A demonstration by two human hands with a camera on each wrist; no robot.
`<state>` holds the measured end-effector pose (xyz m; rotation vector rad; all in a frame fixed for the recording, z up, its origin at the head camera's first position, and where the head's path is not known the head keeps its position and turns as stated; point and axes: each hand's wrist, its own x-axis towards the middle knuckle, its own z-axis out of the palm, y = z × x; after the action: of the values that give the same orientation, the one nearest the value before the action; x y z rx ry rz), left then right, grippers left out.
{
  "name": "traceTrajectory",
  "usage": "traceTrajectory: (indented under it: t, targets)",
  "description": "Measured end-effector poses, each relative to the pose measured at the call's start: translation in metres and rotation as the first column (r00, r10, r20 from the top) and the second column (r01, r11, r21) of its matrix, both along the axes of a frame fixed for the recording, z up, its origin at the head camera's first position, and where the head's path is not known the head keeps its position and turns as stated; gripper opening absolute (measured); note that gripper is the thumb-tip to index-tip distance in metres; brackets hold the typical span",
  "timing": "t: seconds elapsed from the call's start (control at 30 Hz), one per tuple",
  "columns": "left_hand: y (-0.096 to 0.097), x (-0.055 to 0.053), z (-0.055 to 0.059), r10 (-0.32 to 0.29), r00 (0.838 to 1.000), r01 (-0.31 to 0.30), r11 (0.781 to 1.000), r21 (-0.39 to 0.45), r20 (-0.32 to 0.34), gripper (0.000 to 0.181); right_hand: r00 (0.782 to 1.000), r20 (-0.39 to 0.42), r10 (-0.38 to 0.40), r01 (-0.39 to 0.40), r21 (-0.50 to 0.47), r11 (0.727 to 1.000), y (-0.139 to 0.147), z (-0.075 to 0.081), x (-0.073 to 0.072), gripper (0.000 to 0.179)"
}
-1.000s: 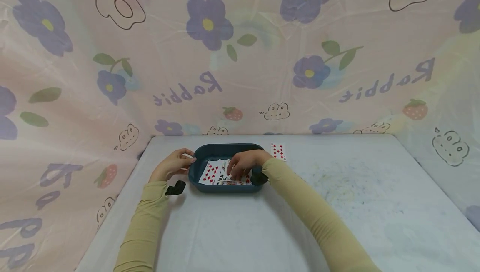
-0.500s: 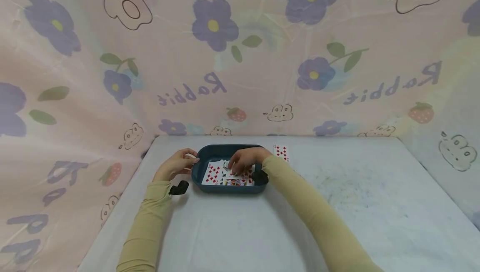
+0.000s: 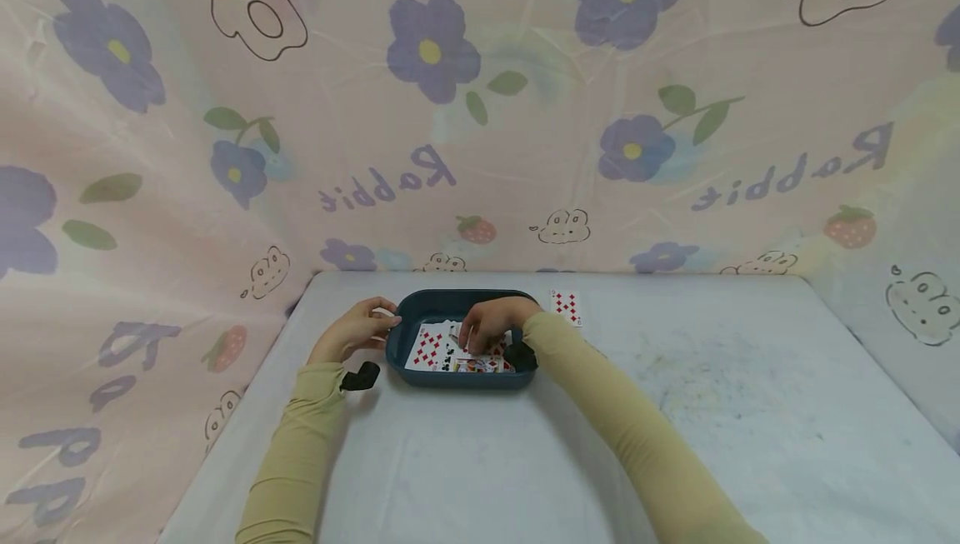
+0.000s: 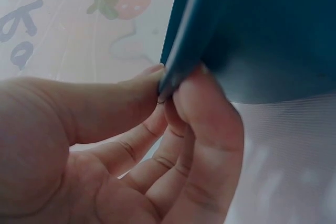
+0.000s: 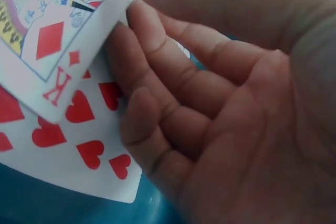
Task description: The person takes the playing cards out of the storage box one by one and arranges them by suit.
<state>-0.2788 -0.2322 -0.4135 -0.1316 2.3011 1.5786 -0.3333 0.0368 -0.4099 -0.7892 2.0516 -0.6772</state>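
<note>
A dark blue plastic tray [image 3: 450,381] with several playing cards in it stands on the table in the head view. My left hand [image 3: 354,332] pinches its left rim between thumb and fingers; the left wrist view shows this tray wall [image 4: 184,35] up close. My right hand [image 3: 491,324] reaches inside the tray. Up close, it pinches the edge of a king of diamonds [image 5: 44,56], thumb above and fingers below. Under that card lies a hearts card [image 5: 89,153]. A red diamonds card [image 3: 426,348] shows at the tray's left; the right hand hides other cards.
Another diamonds card [image 3: 566,308] lies face up on the white-covered table [image 3: 480,461], just beyond the tray's right end. Patterned cloth [image 3: 517,127] hangs behind the table and along its left side.
The right hand's fingers have drawn back from the tray's front, and the face card there shows more. The left hand keeps its hold on the rim. The head view has shifted slightly.
</note>
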Motion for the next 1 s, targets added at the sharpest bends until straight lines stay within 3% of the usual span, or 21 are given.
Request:
traceTrajectory:
  t: [0.3,0.6,0.83,1.0]
  targets:
    - [0.0,-0.002,-0.001,-0.008,1.0,0.008,1.0,-0.012,-0.008,0.033,0.998,0.053,-0.026,0.027,-0.01,1.0,0.001,0.001,0.001,0.016]
    - [0.0,-0.001,-0.002,0.001,1.0,-0.001,1.0,-0.014,-0.006,0.03,0.998,0.012,-0.056,0.057,-0.084,0.995,0.006,0.01,0.001,0.013]
    - [0.0,0.0,-0.001,0.001,1.0,-0.001,1.0,-0.002,-0.005,0.029,0.99,-0.01,-0.144,0.139,-0.213,0.967,0.023,0.025,-0.003,0.011]
    - [0.001,0.0,-0.001,0.003,1.0,-0.003,1.0,-0.006,-0.007,0.029,0.971,0.021,-0.239,0.234,-0.305,0.923,0.042,0.039,-0.001,0.014]
